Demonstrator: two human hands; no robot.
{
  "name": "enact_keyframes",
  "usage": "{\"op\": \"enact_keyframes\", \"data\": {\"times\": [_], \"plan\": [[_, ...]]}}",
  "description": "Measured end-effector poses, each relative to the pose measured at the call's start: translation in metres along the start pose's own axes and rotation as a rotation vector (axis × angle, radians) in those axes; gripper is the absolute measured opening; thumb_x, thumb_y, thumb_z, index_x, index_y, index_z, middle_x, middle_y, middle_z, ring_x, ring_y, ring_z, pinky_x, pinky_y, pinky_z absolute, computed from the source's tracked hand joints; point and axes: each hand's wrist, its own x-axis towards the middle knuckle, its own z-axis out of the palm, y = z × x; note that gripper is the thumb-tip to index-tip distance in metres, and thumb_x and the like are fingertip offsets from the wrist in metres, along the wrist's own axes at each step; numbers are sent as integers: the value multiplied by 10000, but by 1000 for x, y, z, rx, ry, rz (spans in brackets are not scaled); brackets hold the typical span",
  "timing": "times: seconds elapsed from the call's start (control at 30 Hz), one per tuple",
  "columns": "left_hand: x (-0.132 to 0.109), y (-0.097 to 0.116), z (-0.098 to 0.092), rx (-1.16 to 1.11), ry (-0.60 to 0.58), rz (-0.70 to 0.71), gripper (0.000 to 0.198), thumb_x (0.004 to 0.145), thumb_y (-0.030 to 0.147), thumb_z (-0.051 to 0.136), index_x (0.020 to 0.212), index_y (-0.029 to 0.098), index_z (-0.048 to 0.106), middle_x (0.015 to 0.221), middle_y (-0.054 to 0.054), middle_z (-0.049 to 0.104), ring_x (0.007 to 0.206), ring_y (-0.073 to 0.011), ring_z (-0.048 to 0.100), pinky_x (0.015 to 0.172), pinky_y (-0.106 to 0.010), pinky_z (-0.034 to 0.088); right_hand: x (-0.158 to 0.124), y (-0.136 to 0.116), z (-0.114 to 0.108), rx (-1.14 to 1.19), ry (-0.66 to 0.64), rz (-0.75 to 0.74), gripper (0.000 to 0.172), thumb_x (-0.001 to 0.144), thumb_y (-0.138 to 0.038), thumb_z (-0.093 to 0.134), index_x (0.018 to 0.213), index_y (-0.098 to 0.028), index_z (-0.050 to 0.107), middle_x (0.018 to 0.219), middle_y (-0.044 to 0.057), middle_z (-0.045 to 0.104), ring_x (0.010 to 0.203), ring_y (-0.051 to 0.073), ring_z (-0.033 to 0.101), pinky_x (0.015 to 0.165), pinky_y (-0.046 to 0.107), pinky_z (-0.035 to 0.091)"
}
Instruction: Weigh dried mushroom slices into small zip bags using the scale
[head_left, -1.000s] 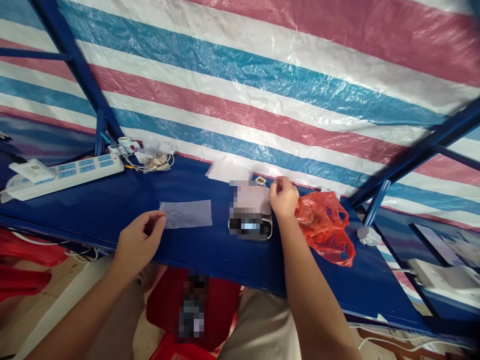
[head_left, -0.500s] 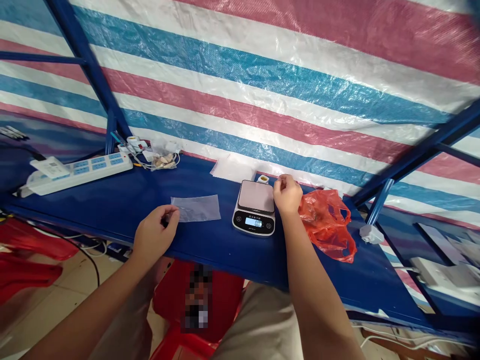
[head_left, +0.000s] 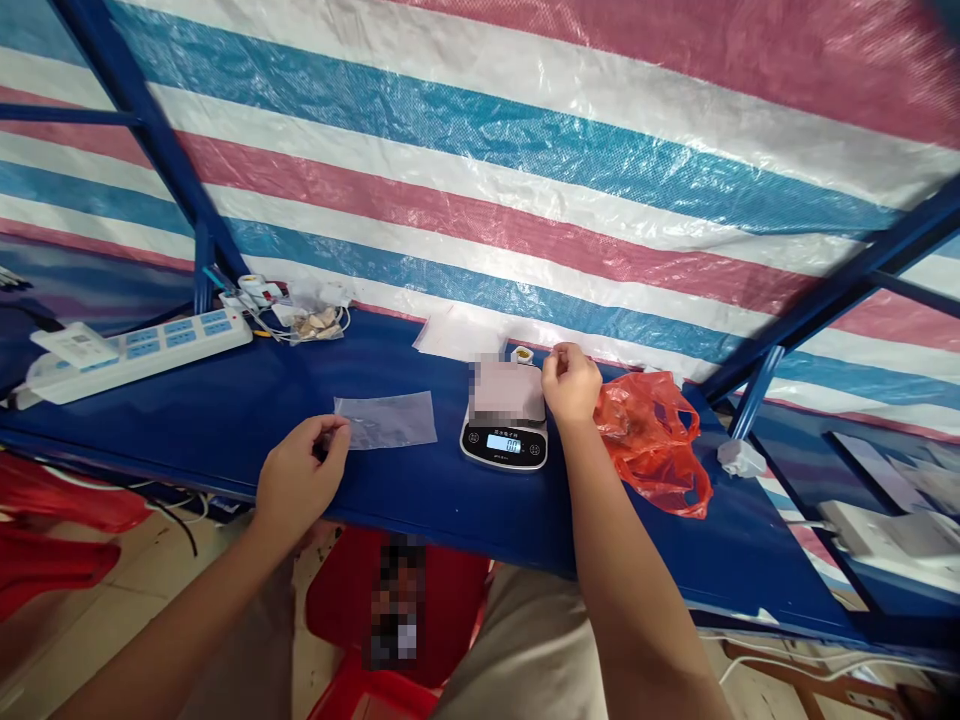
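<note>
The left hand (head_left: pixel 300 475) rests at the front edge of the table, its fingers (head_left: pixel 330 435) curled loosely and half closed. Their tips lie on or just over the left end of a flat, clear plastic bag (head_left: pixel 386 420); whether they pinch it, I cannot tell. The right hand (head_left: pixel 571 385) is bunched, with its fingers (head_left: pixel 562 365) drawn closed and the tips together. It sits just beside the rear right corner of a black-and-silver digital kitchen scale (head_left: pixel 504 445), and anything between the fingertips is hidden.

There are two hands, one scale, and one clear bag. The bag lies flat on the blue metal table (head_left: pixel 442 510), left of the scale and well apart from it, with its long axis running left to right, roughly along the table edge. The scale's top is pixelated, and its lit display faces the person.

Behind the scale lie one white paper sheet (head_left: pixel 457 335) and one small round cap with yellow inside (head_left: pixel 522 354). To the right is one crumpled orange-red plastic carrier bag (head_left: pixel 652 445). At the far left lies one white power strip (head_left: pixel 135 357).
</note>
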Motion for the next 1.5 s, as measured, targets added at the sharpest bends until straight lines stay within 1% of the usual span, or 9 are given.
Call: {"op": "enact_keyframes", "data": {"times": [0.37,0.5,0.63,0.7,0.77,1.07,1.13,1.3,1.5], "plan": [[-5,0,-6,-127,46,-2,254,973,490,577,1091,306,707,915,23,759,821,-231,713,646,-323,551,3,-10,-5,12,18,-45,235,940,-302,464,963,-196,672,784,79,733,741,238,692,805,372,521],[1,26,-16,-264,89,151,285,954,530,610,1128,322,697,928,11,745,834,-246,718,620,-352,541,3,-46,-34,264,60,4,240,987,-332,485,1023,-204,684,844,63,740,807,231,723,820,378,560],[23,87,-29,-533,-118,514,201,974,383,601,1159,308,621,746,30,646,643,-170,615,584,-325,500,-6,-112,-91,756,-243,-75,226,977,-219,514,1095,-275,698,992,13,753,986,212,744,925,393,596],[35,115,-29,-618,-272,657,190,973,305,592,1158,292,549,699,61,601,585,-135,572,521,-286,432,-13,-138,-114,755,-515,-108,331,924,-143,558,1169,-310,706,1180,4,746,1162,230,711,1011,402,581],[42,133,-25,-729,-367,730,226,968,231,582,1163,279,478,689,86,576,564,-111,549,533,-267,425,-20,-151,-128,712,-578,-78,372,886,-111,595,1179,-324,680,1197,-1,734,1154,231,707,1001,381,587],[38,112,9,-1063,-486,515,453,929,266,703,1309,289,456,973,-1,649,847,-148,680,716,-279,576,-24,-156,-120,353,-755,-185,156,905,-142,659,908,-298,670,799,-39,721,704,188,662,596,318,533],[45,101,17,-1164,-703,409,607,890,373,773,1410,319,464,1244,-75,657,1086,-218,703,838,-332,614,-22,-162,-120,340,-753,-227,155,934,-163,659,965,-311,697,867,-43,761,737,186,698,616,318,556],[61,98,27,-1368,-1570,230,935,799,582,840,1559,330,357,1475,-136,584,1359,-338,601,1062,-514,543,-19,-181,-125,323,-813,-232,303,945,-121,632,1123,-336,749,1114,-18,806,984,202,771,787,303,630],[59,105,32,-1484,-1755,158,900,752,647,832,1484,263,475,1471,-140,564,1353,-346,572,1134,-515,460,-19,-191,-130,334,-945,-106,353,929,-47,566,1088,-286,769,1150,-17,795,1104,153,737,944,248,583]]}}
